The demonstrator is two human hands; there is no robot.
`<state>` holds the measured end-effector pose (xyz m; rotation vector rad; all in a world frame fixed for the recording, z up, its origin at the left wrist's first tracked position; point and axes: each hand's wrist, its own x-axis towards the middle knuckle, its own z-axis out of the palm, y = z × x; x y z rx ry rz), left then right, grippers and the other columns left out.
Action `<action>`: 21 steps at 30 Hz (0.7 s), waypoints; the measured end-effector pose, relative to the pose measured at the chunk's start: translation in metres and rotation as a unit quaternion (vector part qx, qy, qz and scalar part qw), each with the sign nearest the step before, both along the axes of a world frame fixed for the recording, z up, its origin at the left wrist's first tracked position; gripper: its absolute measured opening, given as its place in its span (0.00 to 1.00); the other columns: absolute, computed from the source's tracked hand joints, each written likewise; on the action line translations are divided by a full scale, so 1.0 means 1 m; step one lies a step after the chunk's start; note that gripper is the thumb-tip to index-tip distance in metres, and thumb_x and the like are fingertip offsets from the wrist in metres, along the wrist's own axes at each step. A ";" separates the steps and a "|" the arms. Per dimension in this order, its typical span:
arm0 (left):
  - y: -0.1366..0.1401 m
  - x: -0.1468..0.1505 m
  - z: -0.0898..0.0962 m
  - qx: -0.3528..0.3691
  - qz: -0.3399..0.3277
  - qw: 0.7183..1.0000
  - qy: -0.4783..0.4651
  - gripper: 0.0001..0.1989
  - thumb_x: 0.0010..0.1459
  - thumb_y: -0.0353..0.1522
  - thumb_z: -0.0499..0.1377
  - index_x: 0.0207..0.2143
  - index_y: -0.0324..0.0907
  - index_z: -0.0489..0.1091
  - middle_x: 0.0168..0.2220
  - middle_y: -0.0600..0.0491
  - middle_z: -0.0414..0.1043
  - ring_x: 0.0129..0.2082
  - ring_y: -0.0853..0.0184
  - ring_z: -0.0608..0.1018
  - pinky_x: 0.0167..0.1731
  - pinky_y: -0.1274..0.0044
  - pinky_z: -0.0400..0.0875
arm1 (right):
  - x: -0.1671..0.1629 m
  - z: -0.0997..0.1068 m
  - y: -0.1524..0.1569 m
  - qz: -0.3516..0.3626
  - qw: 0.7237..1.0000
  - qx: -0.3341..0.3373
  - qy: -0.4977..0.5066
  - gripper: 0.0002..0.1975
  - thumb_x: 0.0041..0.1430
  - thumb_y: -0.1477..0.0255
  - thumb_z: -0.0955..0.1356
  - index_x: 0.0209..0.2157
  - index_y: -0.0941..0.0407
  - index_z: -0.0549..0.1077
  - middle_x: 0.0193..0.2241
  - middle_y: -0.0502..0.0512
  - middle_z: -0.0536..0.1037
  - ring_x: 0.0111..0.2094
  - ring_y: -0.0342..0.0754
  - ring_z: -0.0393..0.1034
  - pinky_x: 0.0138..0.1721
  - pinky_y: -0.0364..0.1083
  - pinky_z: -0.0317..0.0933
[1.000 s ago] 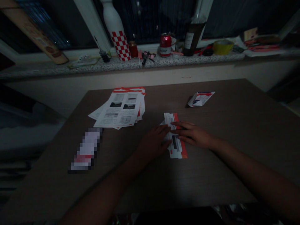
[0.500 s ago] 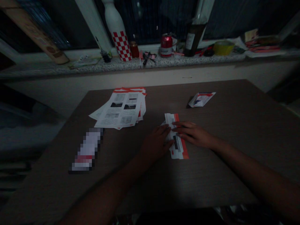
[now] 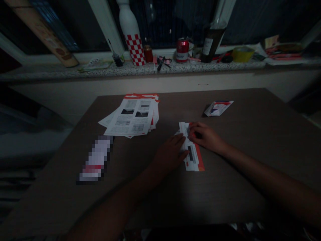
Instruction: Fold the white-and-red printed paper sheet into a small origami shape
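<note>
A printed sheet with orange edges, folded into a narrow strip of paper [image 3: 193, 162], lies on the table before me. My left hand [image 3: 170, 150] rests flat across the strip's left side, fingers stretched out and pressing on it. At the upper right edge of the strip is my right hand [image 3: 204, 135], its fingers bent and closed on the paper; the fingertips are partly hidden. Behind it, farther off to the right, stands a small folded paper piece [image 3: 218, 108] with red and blue print.
To the left is a pile of printed sheets [image 3: 130, 117], overlapping unevenly. Nearer me lies a phone [image 3: 96, 157] with a blurred screen. On the windowsill [image 3: 97, 72] behind the wooden table [image 3: 140, 214] stand a checkered bottle [image 3: 135, 48], a red can [image 3: 182, 50] and a dark bottle [image 3: 209, 45].
My right hand has gone from lying with fingers stretched over the strip to bent fingers at its upper right edge. My left hand stays on the paper. The view has shifted slightly.
</note>
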<state>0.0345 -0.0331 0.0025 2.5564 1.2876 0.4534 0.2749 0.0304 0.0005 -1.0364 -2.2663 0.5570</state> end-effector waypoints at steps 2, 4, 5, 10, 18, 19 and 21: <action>0.000 0.000 0.000 0.000 -0.001 1.000 0.000 0.28 0.72 0.43 0.59 0.68 0.38 0.65 0.70 0.43 0.65 0.69 0.55 0.69 0.69 0.64 0.65 | -0.001 0.000 -0.001 0.004 1.000 -0.003 -0.006 0.01 0.64 0.72 0.72 0.36 0.53 0.78 0.48 0.60 0.77 0.53 0.57 0.76 0.56 0.56 0.71; 0.000 0.000 0.000 0.000 -0.001 1.000 -0.002 0.28 0.72 0.43 0.59 0.67 0.38 0.66 0.70 0.44 0.65 0.69 0.55 0.69 0.69 0.63 0.66 | 0.000 0.000 -0.003 0.005 1.000 -0.004 -0.009 0.01 0.64 0.72 0.73 0.35 0.52 0.79 0.49 0.60 0.77 0.53 0.57 0.76 0.56 0.56 0.71; 0.000 0.000 -0.001 0.001 -0.002 1.000 -0.005 0.28 0.72 0.43 0.59 0.67 0.39 0.66 0.70 0.44 0.65 0.69 0.55 0.69 0.68 0.63 0.66 | 0.000 0.000 -0.004 0.006 1.000 -0.005 -0.009 0.01 0.63 0.72 0.73 0.35 0.52 0.79 0.49 0.60 0.77 0.53 0.57 0.76 0.56 0.56 0.71; 0.000 0.001 -0.003 0.004 -0.004 1.000 -0.014 0.27 0.72 0.43 0.59 0.67 0.39 0.66 0.70 0.44 0.66 0.69 0.55 0.70 0.68 0.63 0.66 | 0.002 -0.002 -0.005 0.008 1.000 -0.007 -0.010 0.01 0.62 0.72 0.74 0.35 0.53 0.79 0.52 0.61 0.77 0.55 0.59 0.75 0.56 0.58 0.70; 0.001 0.001 -0.006 0.006 -0.001 1.000 -0.013 0.27 0.72 0.43 0.58 0.67 0.40 0.66 0.70 0.44 0.65 0.69 0.55 0.69 0.69 0.63 0.66 | 0.002 -0.001 -0.002 0.015 0.999 0.010 -0.029 0.01 0.61 0.73 0.74 0.34 0.53 0.80 0.51 0.61 0.78 0.54 0.59 0.75 0.56 0.58 0.70; 0.001 0.001 -0.007 0.005 -0.003 1.000 -0.014 0.27 0.72 0.43 0.58 0.67 0.39 0.66 0.70 0.44 0.65 0.69 0.55 0.69 0.69 0.63 0.66 | 0.002 -0.001 -0.002 0.015 0.999 0.012 -0.030 0.01 0.61 0.73 0.74 0.34 0.53 0.79 0.52 0.61 0.78 0.55 0.59 0.75 0.56 0.58 0.70; 0.001 0.001 -0.006 0.003 -0.006 1.000 -0.018 0.27 0.73 0.43 0.58 0.67 0.40 0.65 0.70 0.44 0.65 0.69 0.55 0.69 0.68 0.63 0.66 | 0.002 -0.002 -0.002 0.010 0.999 0.018 -0.033 0.01 0.61 0.74 0.73 0.34 0.53 0.79 0.51 0.61 0.78 0.54 0.59 0.76 0.56 0.58 0.70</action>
